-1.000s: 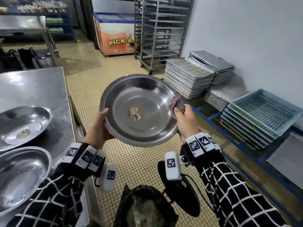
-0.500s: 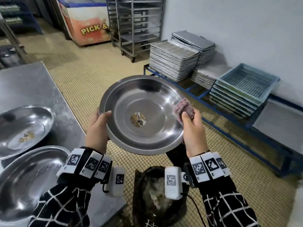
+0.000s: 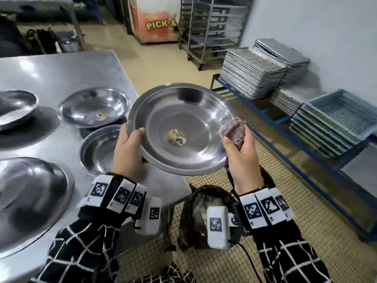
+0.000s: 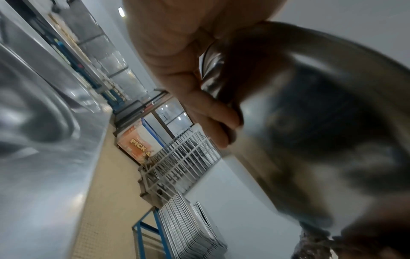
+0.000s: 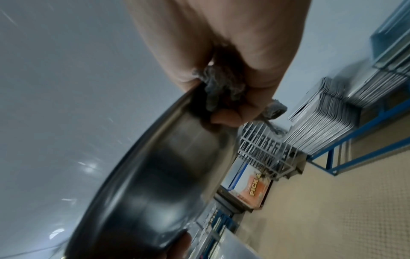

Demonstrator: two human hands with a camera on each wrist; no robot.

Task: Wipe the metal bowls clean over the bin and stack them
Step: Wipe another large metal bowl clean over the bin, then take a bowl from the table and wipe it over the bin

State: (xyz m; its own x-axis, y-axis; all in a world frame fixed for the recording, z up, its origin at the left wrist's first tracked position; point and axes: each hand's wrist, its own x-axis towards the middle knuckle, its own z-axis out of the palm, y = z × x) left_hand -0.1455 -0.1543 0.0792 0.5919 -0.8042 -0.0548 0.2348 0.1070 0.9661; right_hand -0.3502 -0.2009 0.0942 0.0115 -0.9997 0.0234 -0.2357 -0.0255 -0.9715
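We have swung left since a moment ago: the metal bowl [image 3: 181,127] now hangs partly over the table [image 3: 61,66] corner, with the bin [image 3: 204,211] below. Our left hand [image 3: 128,152] grips its rim; our right hand [image 3: 240,156] clutches the cloth [image 3: 233,129] against the far rim. The blurred left wrist view shows fingers [image 4: 213,112] seemingly under the bowl.

Steel table [image 3: 67,70] with four metal bowls [image 3: 92,107]; tiled floor [image 3: 163,64] under bin [image 3: 204,217].
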